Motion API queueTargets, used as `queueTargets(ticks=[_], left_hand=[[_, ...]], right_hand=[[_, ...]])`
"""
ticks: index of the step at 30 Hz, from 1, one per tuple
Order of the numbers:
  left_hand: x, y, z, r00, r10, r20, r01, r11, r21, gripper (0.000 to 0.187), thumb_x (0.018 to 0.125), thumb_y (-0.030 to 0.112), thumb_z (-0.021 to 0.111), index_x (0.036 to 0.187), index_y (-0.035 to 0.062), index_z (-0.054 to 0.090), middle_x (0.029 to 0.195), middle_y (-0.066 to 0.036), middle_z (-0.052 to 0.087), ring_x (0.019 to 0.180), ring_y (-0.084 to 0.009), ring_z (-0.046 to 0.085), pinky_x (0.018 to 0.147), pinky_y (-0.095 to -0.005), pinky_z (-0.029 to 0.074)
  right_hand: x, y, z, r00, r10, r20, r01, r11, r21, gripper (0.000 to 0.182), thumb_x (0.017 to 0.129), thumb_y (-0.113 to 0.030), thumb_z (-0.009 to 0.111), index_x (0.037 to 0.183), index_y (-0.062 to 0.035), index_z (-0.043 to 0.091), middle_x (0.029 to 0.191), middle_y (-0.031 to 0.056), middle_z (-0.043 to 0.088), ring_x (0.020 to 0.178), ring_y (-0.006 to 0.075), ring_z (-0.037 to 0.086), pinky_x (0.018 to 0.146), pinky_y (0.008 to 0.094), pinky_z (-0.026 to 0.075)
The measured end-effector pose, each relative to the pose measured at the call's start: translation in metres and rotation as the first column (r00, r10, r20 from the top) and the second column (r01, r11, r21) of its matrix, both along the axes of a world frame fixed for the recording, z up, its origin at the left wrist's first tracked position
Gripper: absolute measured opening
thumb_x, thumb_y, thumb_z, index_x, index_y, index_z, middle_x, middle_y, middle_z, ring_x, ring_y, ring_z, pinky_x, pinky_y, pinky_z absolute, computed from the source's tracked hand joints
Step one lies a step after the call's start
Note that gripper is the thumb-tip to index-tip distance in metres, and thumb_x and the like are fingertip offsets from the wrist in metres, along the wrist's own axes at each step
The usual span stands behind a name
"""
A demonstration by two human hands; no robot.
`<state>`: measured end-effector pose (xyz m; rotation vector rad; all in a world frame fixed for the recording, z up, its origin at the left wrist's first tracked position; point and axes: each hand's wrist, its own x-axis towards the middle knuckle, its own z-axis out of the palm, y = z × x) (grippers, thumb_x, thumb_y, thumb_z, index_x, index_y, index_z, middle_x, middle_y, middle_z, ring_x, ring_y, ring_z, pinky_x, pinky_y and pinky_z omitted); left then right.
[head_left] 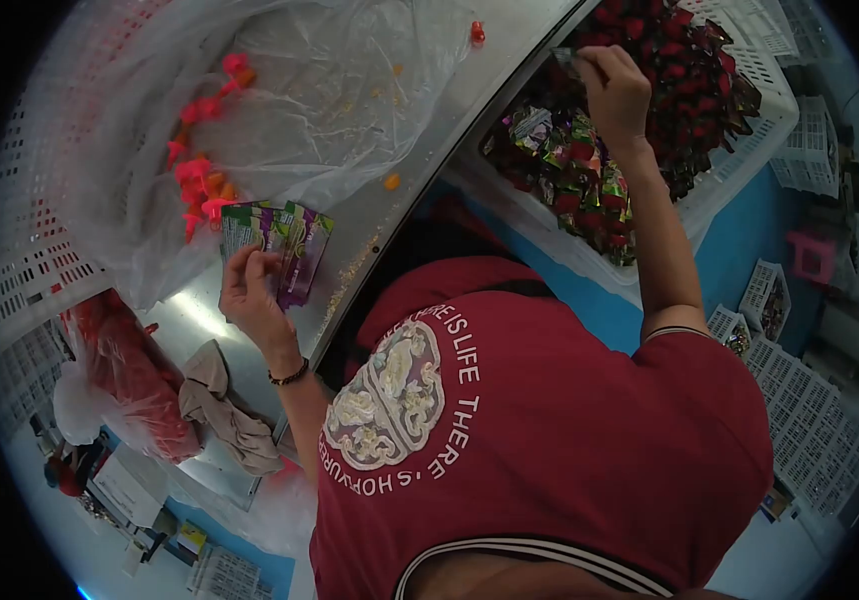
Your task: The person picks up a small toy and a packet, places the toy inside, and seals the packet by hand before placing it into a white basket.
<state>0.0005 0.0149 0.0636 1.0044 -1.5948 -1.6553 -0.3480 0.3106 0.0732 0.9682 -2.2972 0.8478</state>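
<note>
My left hand (254, 292), with a dark bracelet at the wrist, is closed at the edge of a fan of green and purple packets (304, 252) over the metal table. Thumb and fingers pinch their near ends. My right hand (617, 92) is raised over a white crate (764, 140) on the right. Its fingers are pinched around a small shiny packet (565, 62), partly hidden and blurred. Under this hand, dark red packets (684, 90) fill much of the crate, and green and silver packets (574, 165) lie at its near side.
Clear plastic sheeting (349, 90) covers the far table, with pink and orange pieces (194, 170) on it. A lone red-orange piece (477, 33) lies near the table edge. A crumpled cloth (224, 405) sits beside a red bag (134, 370). White baskets (814, 420) stand at right.
</note>
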Motion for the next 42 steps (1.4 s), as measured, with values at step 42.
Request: queueTargets(ticks=[42], left_hand=[[-0.021, -0.019, -0.030, 0.774, 0.387, 0.500, 0.249, 0.541, -0.803, 0.007, 0.081, 0.006, 0.061, 0.086, 0.0044, 0.056, 0.089, -0.011, 0.057, 0.084, -0.0297, 0.060, 0.066, -0.0400, 0.050]], right_hand=[[0.136, -0.256, -0.038, 0.342, 0.607, 0.718, -0.582, 0.737, -0.345, 0.021, 0.077, -0.016, 0.071, 0.092, -0.0025, 0.065, 0.079, 0.0102, 0.060, 0.068, 0.0250, 0.063, 0.072, 0.0361, 0.050]])
